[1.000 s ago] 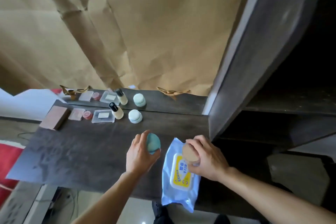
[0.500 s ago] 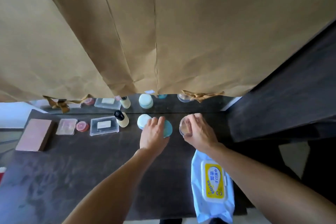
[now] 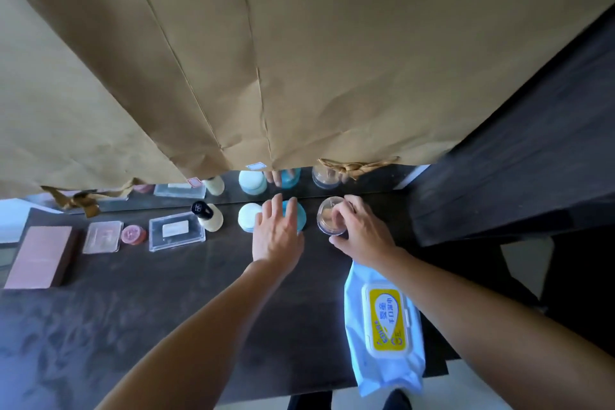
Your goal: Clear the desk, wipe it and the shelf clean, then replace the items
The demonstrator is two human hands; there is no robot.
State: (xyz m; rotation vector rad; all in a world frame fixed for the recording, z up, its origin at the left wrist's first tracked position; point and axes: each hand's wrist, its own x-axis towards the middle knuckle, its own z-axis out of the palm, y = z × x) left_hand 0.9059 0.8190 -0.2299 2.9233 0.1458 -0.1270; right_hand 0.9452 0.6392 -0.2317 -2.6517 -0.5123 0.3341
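By mirror (image 3: 372, 186), left hand (image 3: 278, 236) flat on teal jar (image 3: 301, 220) (right hand (image 3: 362, 233) around upright pot (image 3: 327, 213))

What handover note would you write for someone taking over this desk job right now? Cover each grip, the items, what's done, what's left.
Left grip: fingers lie fairly straight on the teal jar, beside the white jar.
Right grip: curled round the clear jar at the back of the desk.
Done: most items seem lined up along the back.
Left: release both jars; wipes pack lies at the near edge, perhaps to put away.
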